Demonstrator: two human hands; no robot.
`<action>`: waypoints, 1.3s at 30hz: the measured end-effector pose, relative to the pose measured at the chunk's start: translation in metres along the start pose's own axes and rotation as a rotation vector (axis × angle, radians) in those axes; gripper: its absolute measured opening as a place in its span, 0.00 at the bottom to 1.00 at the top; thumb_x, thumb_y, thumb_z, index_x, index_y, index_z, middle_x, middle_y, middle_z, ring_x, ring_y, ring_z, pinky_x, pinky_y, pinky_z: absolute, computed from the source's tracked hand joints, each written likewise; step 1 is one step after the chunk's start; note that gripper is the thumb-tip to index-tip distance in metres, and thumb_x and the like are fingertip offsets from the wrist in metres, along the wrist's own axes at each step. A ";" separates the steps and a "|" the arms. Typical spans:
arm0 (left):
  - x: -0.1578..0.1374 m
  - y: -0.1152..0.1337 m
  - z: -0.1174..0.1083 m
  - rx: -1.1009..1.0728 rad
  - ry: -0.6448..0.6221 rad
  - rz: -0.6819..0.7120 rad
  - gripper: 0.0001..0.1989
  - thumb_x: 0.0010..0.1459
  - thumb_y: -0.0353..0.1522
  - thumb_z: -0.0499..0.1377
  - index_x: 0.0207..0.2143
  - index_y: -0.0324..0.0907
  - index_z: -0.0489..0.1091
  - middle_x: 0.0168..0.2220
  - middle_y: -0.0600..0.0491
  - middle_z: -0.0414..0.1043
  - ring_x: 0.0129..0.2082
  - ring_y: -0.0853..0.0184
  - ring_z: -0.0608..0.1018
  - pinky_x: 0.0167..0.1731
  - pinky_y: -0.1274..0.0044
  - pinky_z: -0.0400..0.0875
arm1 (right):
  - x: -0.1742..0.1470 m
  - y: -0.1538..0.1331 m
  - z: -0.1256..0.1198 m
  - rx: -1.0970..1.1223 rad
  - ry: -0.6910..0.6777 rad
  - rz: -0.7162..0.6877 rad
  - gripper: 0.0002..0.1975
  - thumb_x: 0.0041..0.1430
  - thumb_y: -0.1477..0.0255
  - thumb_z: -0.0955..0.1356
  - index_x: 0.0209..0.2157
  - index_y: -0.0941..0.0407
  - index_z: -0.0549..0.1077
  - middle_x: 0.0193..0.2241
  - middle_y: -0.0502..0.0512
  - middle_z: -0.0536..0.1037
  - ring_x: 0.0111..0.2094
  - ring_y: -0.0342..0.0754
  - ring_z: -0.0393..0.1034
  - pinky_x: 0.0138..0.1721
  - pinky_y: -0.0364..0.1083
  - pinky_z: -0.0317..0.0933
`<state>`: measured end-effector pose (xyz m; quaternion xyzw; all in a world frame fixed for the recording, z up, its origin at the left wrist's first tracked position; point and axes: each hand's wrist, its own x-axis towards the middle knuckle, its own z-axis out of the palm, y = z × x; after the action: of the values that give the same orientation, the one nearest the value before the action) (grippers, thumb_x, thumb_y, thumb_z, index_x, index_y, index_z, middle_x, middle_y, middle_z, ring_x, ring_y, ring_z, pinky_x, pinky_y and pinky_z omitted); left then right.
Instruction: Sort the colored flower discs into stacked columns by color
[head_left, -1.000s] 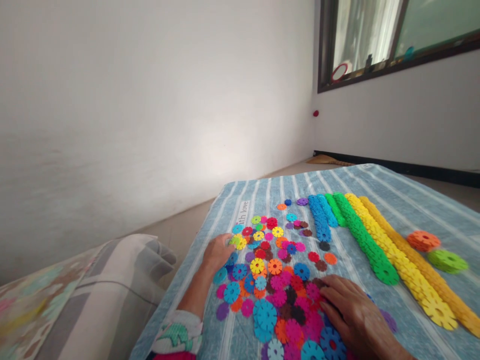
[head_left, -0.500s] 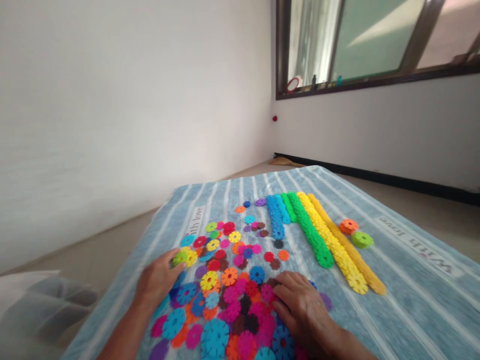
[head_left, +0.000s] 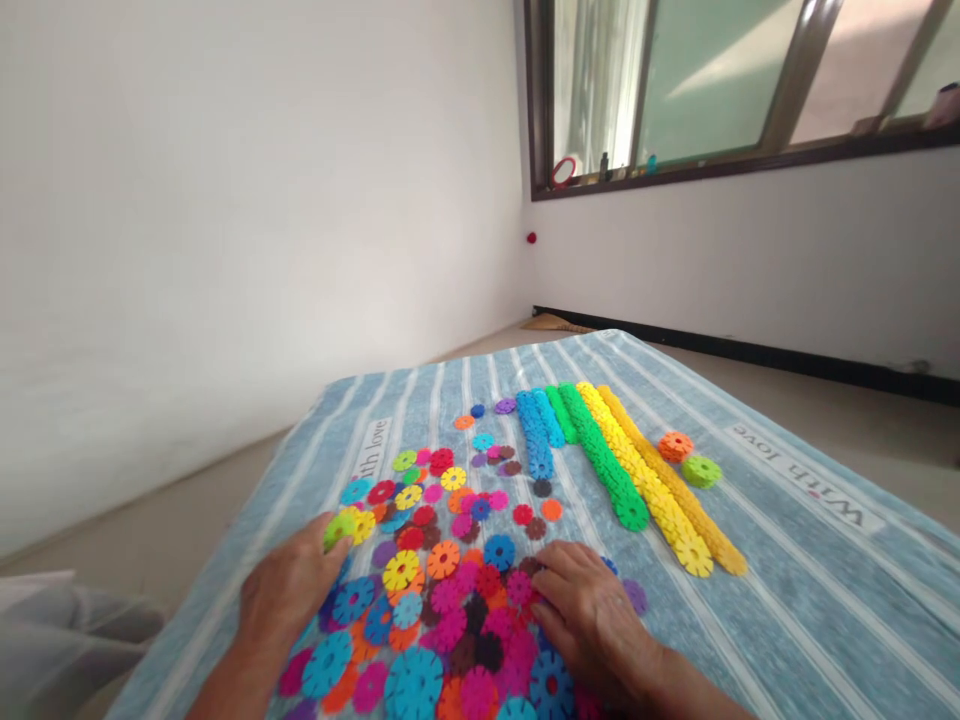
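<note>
Sorting step: left hand [head_left: 289,590] fingers pinch a lime-green snowflake disc [head_left: 339,527] at lower left of the loose disc pile [head_left: 450,580], right hand [head_left: 592,615] rests flat, released, lower centre; presumably next, place it along the green row [head_left: 600,460].

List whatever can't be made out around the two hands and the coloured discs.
- Discs under the right hand: head view, covered by the palm.
- Left hand: fingers touch a lime-green disc; whether it is pinched is unclear.
- Nearest discs: cut off by the bottom edge.
- Small items on the window sill: too small to identify.
</note>
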<state>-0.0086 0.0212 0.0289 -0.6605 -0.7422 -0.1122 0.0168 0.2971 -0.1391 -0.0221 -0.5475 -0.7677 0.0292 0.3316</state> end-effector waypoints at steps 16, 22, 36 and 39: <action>-0.012 -0.004 -0.005 -0.089 -0.003 0.073 0.16 0.51 0.33 0.56 0.42 0.41 0.74 0.41 0.48 0.78 0.41 0.60 0.78 0.39 0.77 0.69 | -0.012 0.007 0.005 0.025 -0.002 -0.072 0.08 0.61 0.75 0.61 0.34 0.53 0.71 0.38 0.55 0.74 0.40 0.50 0.68 0.42 0.50 0.63; 0.017 0.002 -0.003 -0.526 -0.002 0.050 0.15 0.48 0.34 0.57 0.37 0.37 0.75 0.33 0.49 0.80 0.33 0.63 0.80 0.33 0.78 0.72 | -0.012 0.014 0.005 -0.017 0.015 -0.160 0.06 0.60 0.73 0.64 0.38 0.51 0.71 0.40 0.53 0.75 0.41 0.49 0.70 0.41 0.47 0.65; 0.110 0.070 0.036 -0.340 -0.110 0.175 0.12 0.41 0.29 0.61 0.32 0.38 0.77 0.33 0.47 0.79 0.35 0.62 0.78 0.34 0.78 0.68 | -0.010 0.025 0.010 -0.083 0.079 -0.269 0.06 0.57 0.73 0.66 0.37 0.51 0.71 0.40 0.51 0.77 0.41 0.48 0.72 0.42 0.45 0.67; 0.114 0.068 0.038 -0.318 -0.141 0.182 0.14 0.40 0.33 0.63 0.32 0.38 0.77 0.31 0.48 0.79 0.33 0.62 0.78 0.32 0.78 0.67 | -0.010 0.024 0.010 -0.064 0.067 -0.251 0.05 0.58 0.74 0.65 0.36 0.51 0.70 0.39 0.52 0.77 0.40 0.48 0.72 0.41 0.45 0.66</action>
<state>0.0483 0.1469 0.0211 -0.7256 -0.6515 -0.1795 -0.1298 0.3130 -0.1353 -0.0443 -0.4581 -0.8193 -0.0554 0.3403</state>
